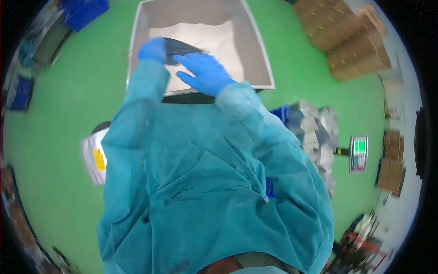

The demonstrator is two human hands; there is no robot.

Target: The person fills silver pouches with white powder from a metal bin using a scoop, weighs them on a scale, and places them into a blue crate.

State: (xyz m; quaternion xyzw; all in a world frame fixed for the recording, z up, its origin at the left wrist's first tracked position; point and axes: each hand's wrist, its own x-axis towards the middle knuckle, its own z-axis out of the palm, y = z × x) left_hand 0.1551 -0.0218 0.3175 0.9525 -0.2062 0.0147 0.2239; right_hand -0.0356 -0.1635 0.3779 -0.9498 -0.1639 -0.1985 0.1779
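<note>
Over a pale grey bin (256, 43) holding white powder (230, 50), my left hand (153, 50) in a blue glove is closed on the left end of a dark grey pouch (180, 47). Its fingers are partly hidden and blurred. My right hand (205, 73), also gloved in blue, is open with thumb and fingers apart. Its fingertips are right at the pouch's lower right edge. The pouch overlaps the powder in this view, its mouth not clearly visible.
Silvery packs (315, 132) are piled at my right, beside a scale display (359, 153) with green digits. A white bag with a yellow label (97, 157) stands at my left. Cardboard boxes (342, 36) are stacked at the upper right, and a blue crate (84, 13) sits upper left.
</note>
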